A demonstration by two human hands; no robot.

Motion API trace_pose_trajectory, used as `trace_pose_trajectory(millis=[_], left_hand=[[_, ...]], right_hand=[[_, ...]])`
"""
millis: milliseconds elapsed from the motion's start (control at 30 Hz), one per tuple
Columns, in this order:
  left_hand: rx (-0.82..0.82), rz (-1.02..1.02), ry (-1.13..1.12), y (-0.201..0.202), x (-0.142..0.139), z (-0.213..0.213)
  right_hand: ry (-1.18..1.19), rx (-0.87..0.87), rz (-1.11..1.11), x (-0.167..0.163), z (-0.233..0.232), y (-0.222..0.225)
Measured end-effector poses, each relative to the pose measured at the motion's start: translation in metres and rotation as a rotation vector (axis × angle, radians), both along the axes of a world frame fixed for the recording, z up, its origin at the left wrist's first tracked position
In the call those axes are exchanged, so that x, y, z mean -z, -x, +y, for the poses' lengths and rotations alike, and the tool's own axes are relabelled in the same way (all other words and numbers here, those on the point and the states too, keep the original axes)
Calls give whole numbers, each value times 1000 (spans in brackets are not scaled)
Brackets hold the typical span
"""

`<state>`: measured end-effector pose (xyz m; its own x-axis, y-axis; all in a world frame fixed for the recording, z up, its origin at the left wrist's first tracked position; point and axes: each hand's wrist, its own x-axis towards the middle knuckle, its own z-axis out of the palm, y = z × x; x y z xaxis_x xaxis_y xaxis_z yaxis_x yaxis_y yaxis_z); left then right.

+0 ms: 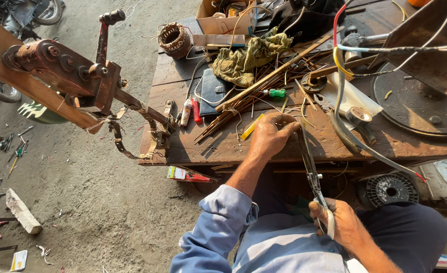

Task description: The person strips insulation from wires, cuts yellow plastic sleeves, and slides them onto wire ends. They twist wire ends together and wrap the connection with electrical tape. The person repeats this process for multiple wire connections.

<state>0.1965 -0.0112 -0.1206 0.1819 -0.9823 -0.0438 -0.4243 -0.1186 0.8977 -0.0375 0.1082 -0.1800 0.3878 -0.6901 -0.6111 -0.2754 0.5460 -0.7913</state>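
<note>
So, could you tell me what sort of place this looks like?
Probably an open-air motor-repair workshop: a worn wooden workbench strewn with wires, a wound copper coil, and a hand-cranked winding machine over a dirt floor.

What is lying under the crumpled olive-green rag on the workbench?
The rag rests on the wooden workbench, draped over the upper ends of a bundle of thin sticks and loose wires. A dark flat pouch lies beside it. Anything beneath its middle is covered.

A repair workshop; cluttered wooden workbench (pixel 223 144), winding machine (pixel 66 71), copper coil (pixel 174 39), scattered tools.
</note>
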Motion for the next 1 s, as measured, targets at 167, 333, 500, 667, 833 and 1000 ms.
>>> trace_pose_trajectory(millis=[167, 333, 500, 667, 833, 1000], left_hand=[[-10, 204, -53, -3, 21, -13], [83, 540, -246, -15, 34, -28], [133, 441, -304, -9, 29, -29], [85, 302, -268, -3, 21, -23], [66, 321, -195, -3, 23, -24], [71, 454, -256, -4, 25, -28]], right_hand=[[96, -76, 153, 3, 1, -4], [37, -54, 105, 13, 3, -5], [-36, 31, -3, 13, 2, -2], [20, -28, 127, 2, 1, -1], [72, -87, 218, -4, 0, -3], [17, -58, 181, -1, 1, 0]])
